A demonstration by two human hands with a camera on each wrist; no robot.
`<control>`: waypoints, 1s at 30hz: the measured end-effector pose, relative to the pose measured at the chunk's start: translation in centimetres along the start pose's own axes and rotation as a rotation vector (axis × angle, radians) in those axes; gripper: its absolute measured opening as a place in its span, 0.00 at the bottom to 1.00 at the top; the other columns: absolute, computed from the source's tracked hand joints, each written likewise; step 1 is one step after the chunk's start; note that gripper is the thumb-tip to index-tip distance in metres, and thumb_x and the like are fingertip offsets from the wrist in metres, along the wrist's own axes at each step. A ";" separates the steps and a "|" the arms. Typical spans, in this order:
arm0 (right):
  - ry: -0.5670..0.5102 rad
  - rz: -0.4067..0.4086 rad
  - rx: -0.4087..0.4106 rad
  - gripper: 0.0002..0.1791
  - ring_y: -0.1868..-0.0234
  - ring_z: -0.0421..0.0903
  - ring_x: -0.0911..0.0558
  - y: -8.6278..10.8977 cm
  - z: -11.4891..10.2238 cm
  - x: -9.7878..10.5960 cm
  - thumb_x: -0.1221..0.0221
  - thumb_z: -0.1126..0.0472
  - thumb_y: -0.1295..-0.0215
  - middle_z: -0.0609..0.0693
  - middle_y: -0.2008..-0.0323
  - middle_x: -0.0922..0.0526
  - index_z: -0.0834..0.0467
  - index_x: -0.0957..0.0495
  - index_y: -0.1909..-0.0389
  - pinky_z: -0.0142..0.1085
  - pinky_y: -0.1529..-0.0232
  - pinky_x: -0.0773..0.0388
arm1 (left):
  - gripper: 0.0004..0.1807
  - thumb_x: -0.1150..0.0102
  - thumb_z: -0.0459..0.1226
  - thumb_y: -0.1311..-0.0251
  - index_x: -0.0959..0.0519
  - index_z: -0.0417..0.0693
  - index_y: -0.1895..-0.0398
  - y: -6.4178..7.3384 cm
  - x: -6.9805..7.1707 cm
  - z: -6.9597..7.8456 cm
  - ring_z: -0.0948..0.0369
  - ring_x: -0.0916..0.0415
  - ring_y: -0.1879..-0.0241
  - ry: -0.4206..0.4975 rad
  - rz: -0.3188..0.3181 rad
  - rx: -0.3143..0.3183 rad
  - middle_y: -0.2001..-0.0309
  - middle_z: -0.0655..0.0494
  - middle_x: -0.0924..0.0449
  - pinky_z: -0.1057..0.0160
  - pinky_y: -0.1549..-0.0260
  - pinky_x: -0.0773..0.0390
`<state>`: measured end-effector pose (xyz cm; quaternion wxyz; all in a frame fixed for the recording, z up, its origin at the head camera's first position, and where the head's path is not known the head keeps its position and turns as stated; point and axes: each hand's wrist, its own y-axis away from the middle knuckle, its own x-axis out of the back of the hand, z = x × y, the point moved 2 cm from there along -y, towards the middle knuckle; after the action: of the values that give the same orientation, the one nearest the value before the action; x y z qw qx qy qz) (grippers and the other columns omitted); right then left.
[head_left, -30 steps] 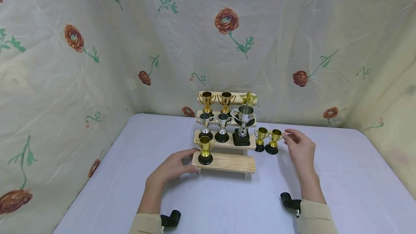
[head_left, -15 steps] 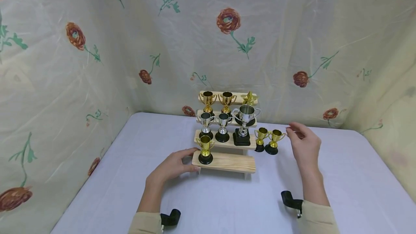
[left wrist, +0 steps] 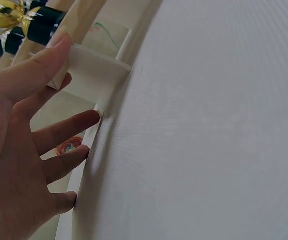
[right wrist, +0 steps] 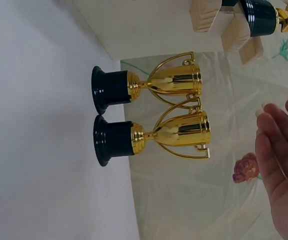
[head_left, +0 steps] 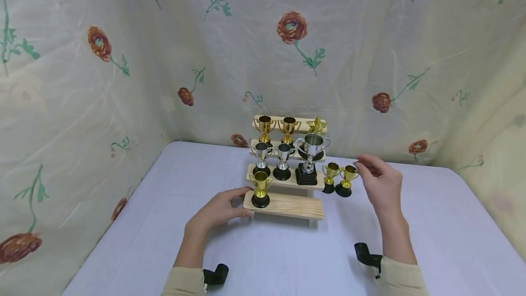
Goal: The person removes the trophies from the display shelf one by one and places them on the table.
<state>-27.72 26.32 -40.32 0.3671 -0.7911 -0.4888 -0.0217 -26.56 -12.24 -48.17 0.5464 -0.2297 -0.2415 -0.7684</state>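
My left hand (head_left: pixel 218 210) pinches the left end of a stepped wooden display stand (head_left: pixel 293 204) at its lowest board. In the left wrist view, thumb and index finger close on the board (left wrist: pixel 59 80) while the other fingers spread below. A small gold trophy cup (head_left: pixel 260 185) stands on that board's left side. My right hand (head_left: pixel 381 186) hovers right of two gold trophy cups (head_left: pixel 348 174) standing upright on the table, side by side. In the right wrist view a gap separates its loosely bent fingers (right wrist: pixel 271 140) from the nearer cup (right wrist: pixel 184 129).
Silver trophy cups (head_left: pixel 282 155), one of them larger (head_left: pixel 309 150), fill the second step. Higher up stand two gold cups (head_left: pixel 289 125) and a gold star trophy (head_left: pixel 316 126). A white cloth covers the table (head_left: pixel 287 259), and a flowered curtain (head_left: pixel 246 49) hangs behind.
My right hand first drew away from the gold cups to the right, then came back left above the nearer one. The left hand stays on the stand.
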 end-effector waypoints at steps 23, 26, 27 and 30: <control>-0.015 -0.216 0.194 0.09 0.66 0.27 0.22 1.3 -3.5 -2.0 0.35 0.67 0.37 0.56 0.62 0.11 0.60 0.14 0.57 0.15 0.62 0.26 | 0.39 0.29 0.57 0.50 0.29 0.69 0.32 0.1 0.4 0.3 0.51 0.37 0.27 -0.004 -0.004 -0.023 0.33 0.60 0.25 0.38 0.29 0.38; -0.038 -0.236 0.214 0.09 0.66 0.27 0.21 1.6 -3.8 -2.4 0.35 0.68 0.38 0.55 0.63 0.11 0.61 0.14 0.57 0.15 0.62 0.25 | 0.39 0.29 0.57 0.50 0.29 0.68 0.31 0.0 0.4 0.2 0.51 0.37 0.27 -0.008 -0.011 -0.028 0.33 0.60 0.25 0.39 0.29 0.38; -0.046 -0.242 0.219 0.09 0.66 0.28 0.21 1.7 -3.9 -2.5 0.34 0.68 0.38 0.55 0.63 0.11 0.60 0.14 0.57 0.16 0.62 0.24 | 0.39 0.29 0.57 0.50 0.29 0.68 0.31 0.0 0.4 0.2 0.51 0.37 0.27 -0.009 -0.012 -0.029 0.33 0.60 0.25 0.39 0.29 0.37; -0.070 -0.256 0.232 0.09 0.67 0.28 0.20 1.9 -4.2 -2.9 0.34 0.69 0.39 0.54 0.64 0.11 0.59 0.14 0.58 0.17 0.63 0.23 | 0.39 0.29 0.57 0.50 0.29 0.68 0.31 0.0 0.3 0.2 0.52 0.36 0.27 -0.009 -0.012 -0.032 0.34 0.61 0.25 0.40 0.29 0.37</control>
<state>-26.36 21.12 -39.41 0.4330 -0.6751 -0.5971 0.0156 -26.62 -12.39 -47.82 0.5368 -0.2402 -0.2331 -0.7745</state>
